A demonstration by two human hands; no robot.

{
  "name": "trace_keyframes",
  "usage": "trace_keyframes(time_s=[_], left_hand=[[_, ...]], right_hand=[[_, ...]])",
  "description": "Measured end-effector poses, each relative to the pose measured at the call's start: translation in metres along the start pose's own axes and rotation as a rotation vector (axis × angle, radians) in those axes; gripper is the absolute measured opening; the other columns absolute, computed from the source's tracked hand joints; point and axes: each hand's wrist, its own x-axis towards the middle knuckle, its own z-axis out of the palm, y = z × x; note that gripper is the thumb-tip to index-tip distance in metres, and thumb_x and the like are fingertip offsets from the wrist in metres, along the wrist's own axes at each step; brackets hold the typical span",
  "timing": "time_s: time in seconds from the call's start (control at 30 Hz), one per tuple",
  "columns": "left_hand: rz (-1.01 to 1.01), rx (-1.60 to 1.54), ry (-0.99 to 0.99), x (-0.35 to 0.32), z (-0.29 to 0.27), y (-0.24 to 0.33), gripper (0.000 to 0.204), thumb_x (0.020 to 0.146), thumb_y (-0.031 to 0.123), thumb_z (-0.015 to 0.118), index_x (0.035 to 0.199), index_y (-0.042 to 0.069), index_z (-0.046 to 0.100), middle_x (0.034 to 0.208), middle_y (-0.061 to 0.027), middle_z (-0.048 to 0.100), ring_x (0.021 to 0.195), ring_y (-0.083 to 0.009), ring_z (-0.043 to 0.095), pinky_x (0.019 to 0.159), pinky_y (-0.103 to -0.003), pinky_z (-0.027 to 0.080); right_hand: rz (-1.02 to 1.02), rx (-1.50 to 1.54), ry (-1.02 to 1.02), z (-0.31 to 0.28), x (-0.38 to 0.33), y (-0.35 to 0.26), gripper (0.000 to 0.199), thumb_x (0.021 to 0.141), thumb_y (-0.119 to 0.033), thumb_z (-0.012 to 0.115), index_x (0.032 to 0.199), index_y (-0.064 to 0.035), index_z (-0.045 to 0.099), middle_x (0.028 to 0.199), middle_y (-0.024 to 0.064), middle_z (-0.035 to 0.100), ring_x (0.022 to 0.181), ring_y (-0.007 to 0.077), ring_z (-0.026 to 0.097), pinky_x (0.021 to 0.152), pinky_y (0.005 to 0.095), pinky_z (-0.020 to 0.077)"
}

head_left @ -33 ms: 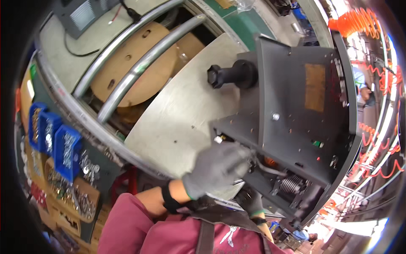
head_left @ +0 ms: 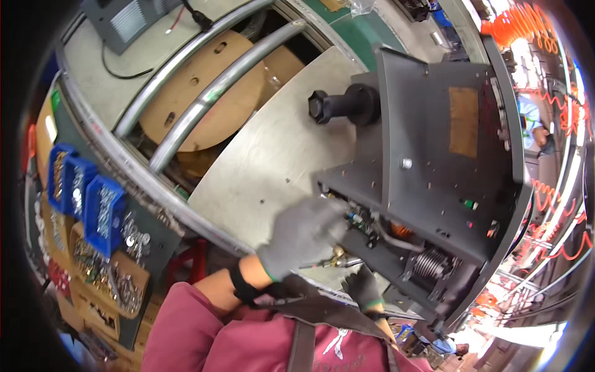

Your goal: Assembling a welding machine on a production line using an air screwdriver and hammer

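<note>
Dark grey sheet-metal machine housing [head_left: 434,155] stands on a pale metal work plate [head_left: 273,161], filling the right half of the view, its open underside showing wiring and a coiled spring [head_left: 427,263]. Going from the left: blue parts bins [head_left: 80,198] full of small hardware hang at the bench edge, above cardboard trays of screws [head_left: 105,273]. Next, two curved steel rails [head_left: 204,80] cross a round wooden board [head_left: 204,93] set below the bench surface. At lower centre, the left hand [head_left: 304,235], in a grey glove, is curled against the housing's lower edge near a brass fitting [head_left: 338,253]; whether it grips anything is unclear from this angle. Just right of it, the right hand [head_left: 362,286], in a darker glove, is tucked under the housing, its fingers mostly hidden. A black knob [head_left: 341,105] juts from the housing's upper left. Orange coiled air hoses [head_left: 527,22] hang at the far right of the workshop.
</note>
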Motion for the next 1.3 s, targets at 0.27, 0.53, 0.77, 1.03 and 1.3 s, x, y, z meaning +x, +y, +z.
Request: trace_keyframes(time_s=[0.27,0.53,0.77,1.03,1.3], left_hand=[[-0.572,0.355,-0.039,-0.084,-0.016,-0.105,0.041,0.077,0.023,0.068,0.116,0.012,0.061,0.109,-0.014,0.06,0.094,-0.0316,0.061,0.081,-0.042,0.049],[-0.468,0.691,-0.207,-0.074,0.01,-0.115,0.023,0.083,0.029,0.061,0.1,0.016,0.069,0.098,-0.0139,0.063,0.092,-0.0324,0.061,0.08,-0.044,0.05],[-0.447,0.812,-0.135,-0.091,0.037,-0.13,0.022,0.086,0.032,0.057,0.099,0.017,0.067,0.096,-0.0118,0.061,0.092,-0.0307,0.06,0.078,-0.043,0.05],[-0.87,-0.259,0.099,-0.101,0.049,-0.131,0.021,0.089,0.021,0.057,0.102,0.006,0.061,0.093,-0.0091,0.064,0.08,-0.0196,0.063,0.069,-0.035,0.053],[-0.782,-1.234,-0.075,-0.095,-0.001,0.007,0.027,0.097,0.025,0.052,0.116,0.006,0.056,0.09,-0.0009,0.059,0.081,-0.0124,0.058,0.07,-0.026,0.05]], right_hand=[[-0.035,-0.04,0.458,0.056,0.069,0.04,0.047,0.074,-0.027,0.078,0.106,0.0007,0.059,0.093,0.0118,0.059,0.078,0.0217,0.059,0.06,0.0398,0.0511],[-0.032,0.229,0.458,0.022,0.106,0.047,0.06,0.077,-0.017,0.076,0.128,-0.0039,0.047,0.106,0.0089,0.062,0.093,0.0245,0.061,0.076,0.0423,0.0533],[0.116,0.075,-0.101,-0.043,0.205,0.066,0.026,0.09,-0.043,0.049,0.102,-0.021,0.057,0.089,-0.0026,0.058,0.075,0.0145,0.053,0.062,0.0321,0.0456],[-0.07,0.37,-0.004,-0.039,0.116,0.037,0.024,0.084,-0.038,0.052,0.071,-0.0184,0.047,0.061,-0.0014,0.047,0.05,0.0151,0.045,0.049,0.0298,0.0442],[-0.221,1.191,-0.757,-0.092,0.02,-0.006,0.028,0.082,-0.028,0.062,0.092,-0.0026,0.057,0.064,0.002,0.047,0.046,0.0095,0.039,0.045,0.0229,0.0404]])
